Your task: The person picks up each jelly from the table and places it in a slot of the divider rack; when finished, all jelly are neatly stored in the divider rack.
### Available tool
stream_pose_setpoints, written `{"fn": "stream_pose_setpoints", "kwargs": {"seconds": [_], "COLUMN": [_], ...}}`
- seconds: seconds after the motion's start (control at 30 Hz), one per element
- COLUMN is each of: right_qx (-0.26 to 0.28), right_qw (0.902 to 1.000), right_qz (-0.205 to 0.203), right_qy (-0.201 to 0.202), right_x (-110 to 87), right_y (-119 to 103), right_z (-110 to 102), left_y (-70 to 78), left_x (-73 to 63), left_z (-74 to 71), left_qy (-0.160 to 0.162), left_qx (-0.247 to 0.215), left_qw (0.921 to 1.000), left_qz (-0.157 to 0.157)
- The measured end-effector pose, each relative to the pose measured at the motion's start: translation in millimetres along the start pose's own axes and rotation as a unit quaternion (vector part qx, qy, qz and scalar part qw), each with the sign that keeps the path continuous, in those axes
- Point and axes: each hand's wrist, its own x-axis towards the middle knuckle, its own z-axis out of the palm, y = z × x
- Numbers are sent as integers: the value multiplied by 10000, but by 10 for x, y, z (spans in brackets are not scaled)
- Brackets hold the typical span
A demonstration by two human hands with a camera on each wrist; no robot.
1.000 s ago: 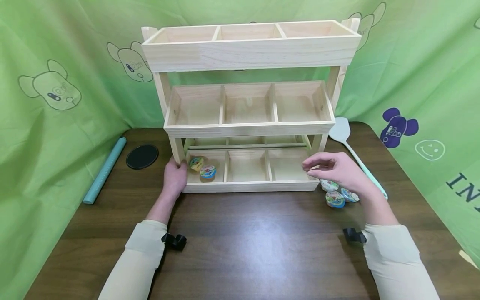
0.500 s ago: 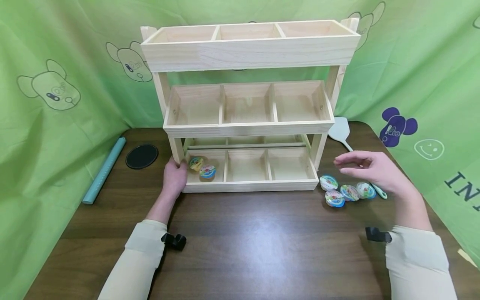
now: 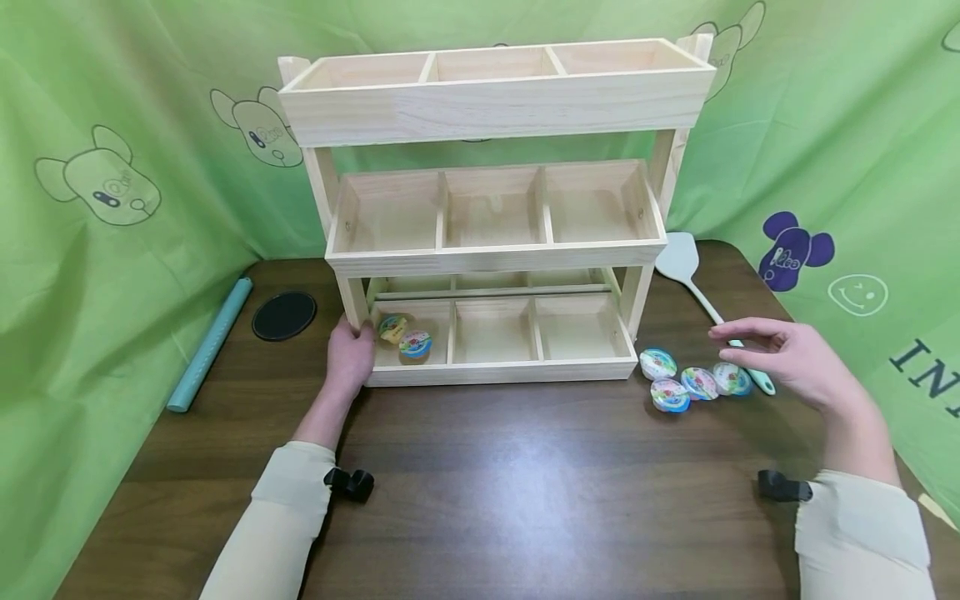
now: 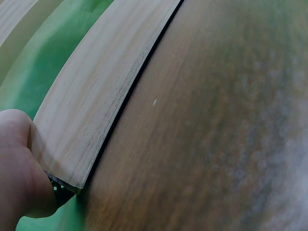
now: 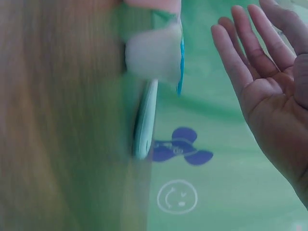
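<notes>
My left hand (image 3: pixel 351 354) grips the lower left end of a pale three-tier wooden shelf (image 3: pixel 498 373); the left wrist view shows the thumb side of the hand (image 4: pixel 21 168) at the corner of its front board (image 4: pixel 96 96). Two small jelly cups, one yellow (image 3: pixel 393 327) and one orange with a blue-printed lid (image 3: pixel 415 345), lie in the bottom left compartment. My right hand (image 3: pixel 802 362) hovers over the table's right side with loose, parted fingers and holds nothing. Near its fingertips is a jelly cup (image 3: pixel 732 379), beside several others (image 3: pixel 670 396). One whitish cup (image 5: pixel 154 53) shows in the right wrist view.
A spatula (image 3: pixel 701 296) with a pale green handle lies right of the shelf, behind the cups. On the left are a black round disc (image 3: pixel 284 315) and a blue-green tube (image 3: pixel 210 346). Green printed cloth (image 3: pixel 862 167) hangs around the table (image 3: pixel 517 492).
My right hand has moved right, away from the shelf's lower right corner, and lowered slightly beside the jelly cups, uncovering them. My left hand stays in place.
</notes>
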Motion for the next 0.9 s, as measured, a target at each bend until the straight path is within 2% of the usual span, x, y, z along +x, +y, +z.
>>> {"fn": "stream_pose_setpoints", "kwargs": {"seconds": [0.13,0.33,0.47,0.63,0.8,0.9], "right_qx": [71,544,566,296,-240,-352], "right_qw": [10000,9961,9935,9933,9937,9935], "right_qz": [-26,-159,-243,-210,-185,-107], "right_qy": [-15,-675,-956,-1102,-1078,-1074], "right_x": [-73,-124,-135,-157,-160,-164], "right_y": [87,253,325,355,378,386], "right_z": [-77,-143,-151,-141,-119,-110], "left_y": [3,-7,-8,2,0,-7], "left_x": [-1,14,13,6,6,10], "left_z": [-5,-5,-3,-1,4,7], "left_qy": [18,23,22,28,28,26], "left_qx": [8,71,80,50,49,57], "left_qw": [10000,10000,10000,10000,10000,10000], "left_qz": [9,-49,-43,-44,-52,-41]}}
